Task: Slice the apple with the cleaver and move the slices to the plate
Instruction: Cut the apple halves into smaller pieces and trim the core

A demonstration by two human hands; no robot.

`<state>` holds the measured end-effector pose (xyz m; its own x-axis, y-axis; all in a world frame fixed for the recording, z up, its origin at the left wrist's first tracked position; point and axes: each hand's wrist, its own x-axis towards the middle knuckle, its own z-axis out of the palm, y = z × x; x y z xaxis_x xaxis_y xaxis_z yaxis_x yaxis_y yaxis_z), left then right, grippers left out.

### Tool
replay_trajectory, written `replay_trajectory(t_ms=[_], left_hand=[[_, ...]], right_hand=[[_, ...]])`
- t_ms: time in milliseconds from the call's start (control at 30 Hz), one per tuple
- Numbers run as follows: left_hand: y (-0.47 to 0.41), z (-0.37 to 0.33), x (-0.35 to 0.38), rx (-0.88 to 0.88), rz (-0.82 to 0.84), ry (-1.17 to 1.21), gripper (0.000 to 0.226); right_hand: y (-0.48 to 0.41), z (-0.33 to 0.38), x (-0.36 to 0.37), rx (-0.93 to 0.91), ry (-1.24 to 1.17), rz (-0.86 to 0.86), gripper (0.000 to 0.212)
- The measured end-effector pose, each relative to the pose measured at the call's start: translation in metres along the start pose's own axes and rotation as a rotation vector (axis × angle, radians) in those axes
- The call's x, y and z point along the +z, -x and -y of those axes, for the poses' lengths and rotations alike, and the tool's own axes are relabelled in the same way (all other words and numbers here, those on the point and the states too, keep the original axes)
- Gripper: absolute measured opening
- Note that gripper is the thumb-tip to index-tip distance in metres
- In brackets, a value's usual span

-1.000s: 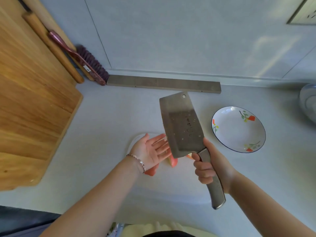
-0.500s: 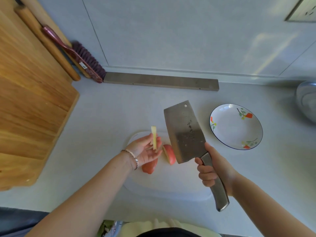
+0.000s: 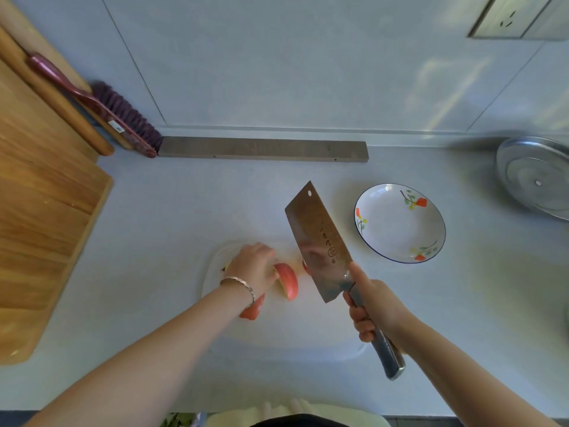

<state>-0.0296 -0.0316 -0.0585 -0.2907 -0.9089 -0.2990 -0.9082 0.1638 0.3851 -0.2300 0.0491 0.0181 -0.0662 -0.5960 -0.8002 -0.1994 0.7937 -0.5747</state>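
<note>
Head view: the left hand (image 3: 251, 266), which half a second ago held a thin slice upright, has been lowered palm-down over the apple pieces (image 3: 286, 280) on the white cutting board (image 3: 308, 331); whether anything is gripped cannot be told. The cleaver (image 3: 320, 245) is held raised above the board's right part, its handle clasped in the right hand (image 3: 374, 306). Another cut is probably being set up. The plate (image 3: 400, 223), near the counter's back edge, holds no slices. Pieces under the wrist and behind the blade are partly hidden.
</note>
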Motion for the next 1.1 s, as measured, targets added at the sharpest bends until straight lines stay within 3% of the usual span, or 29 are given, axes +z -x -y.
replay_trajectory(t_ms=[100,167,367,567,700,867,1100], left_hand=[[-0.001,-0.015,0.013,0.071,0.209,-0.222,0.051],[0.000,-0.021,0.016,0.089,0.249,-0.279,0.055],[-0.006,-0.033,0.012,0.012,0.259,-0.133,0.048],[-0.001,-0.038,0.011,-0.005,0.363,-0.159,0.074],[0.009,-0.037,0.014,0.066,0.271,-0.085,0.067],[0.024,-0.028,0.023,0.144,0.173,0.233,0.061],[0.025,-0.009,0.013,-0.012,0.082,0.040,0.053]], right_hand=[[0.003,-0.002,-0.003,-0.010,0.036,-0.029,0.060],[0.005,-0.003,-0.006,-0.011,0.034,-0.035,0.060],[0.007,-0.008,-0.010,-0.008,0.050,-0.034,0.060],[0.010,-0.011,-0.010,-0.032,0.055,-0.016,0.059],[0.011,-0.015,-0.012,-0.029,0.031,-0.011,0.059],[0.012,-0.020,-0.015,-0.043,0.017,-0.017,0.059],[0.010,-0.027,-0.015,-0.033,0.006,-0.002,0.058]])
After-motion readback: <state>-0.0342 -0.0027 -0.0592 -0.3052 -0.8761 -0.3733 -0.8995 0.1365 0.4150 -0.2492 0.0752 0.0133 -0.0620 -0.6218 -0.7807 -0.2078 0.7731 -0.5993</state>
